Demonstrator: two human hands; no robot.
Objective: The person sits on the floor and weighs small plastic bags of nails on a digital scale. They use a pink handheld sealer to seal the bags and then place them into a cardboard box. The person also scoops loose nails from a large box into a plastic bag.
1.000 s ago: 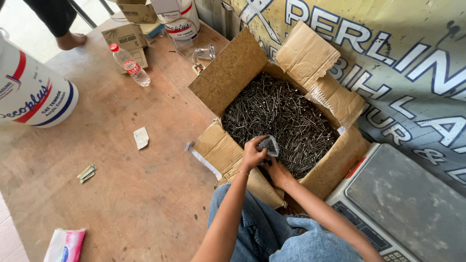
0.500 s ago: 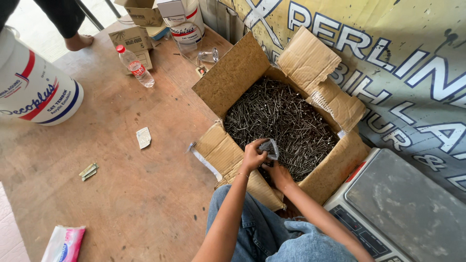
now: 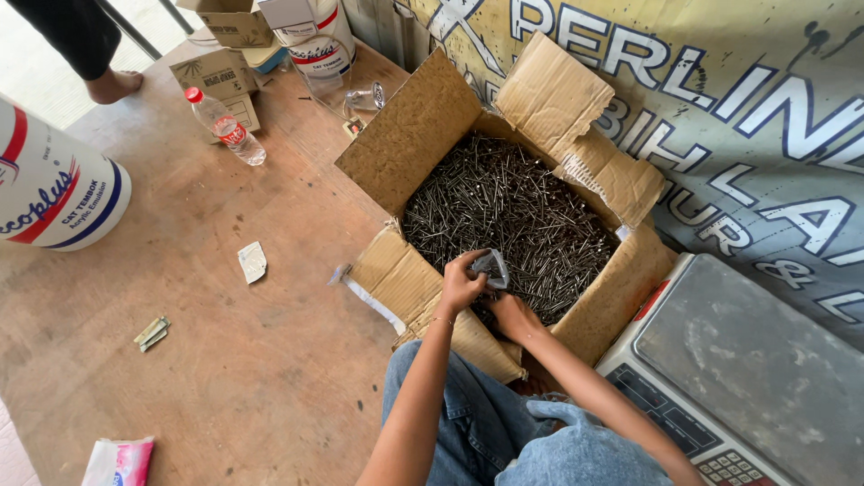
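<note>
The left hand (image 3: pixel 462 286) has its fingers pinched on the mouth of a small clear plastic bag (image 3: pixel 491 265), held just above the near edge of the open cardboard box (image 3: pixel 409 144), which is full of dark nails (image 3: pixel 504 202). The right hand (image 3: pixel 513 315) lies low among the nails at that same edge, beneath the bag (its fingers are buried, so I cannot tell whether they are curled or spread). This looks like the filling step, and scooping more nails calls for keeping the bag's mouth open and steady.
</note>
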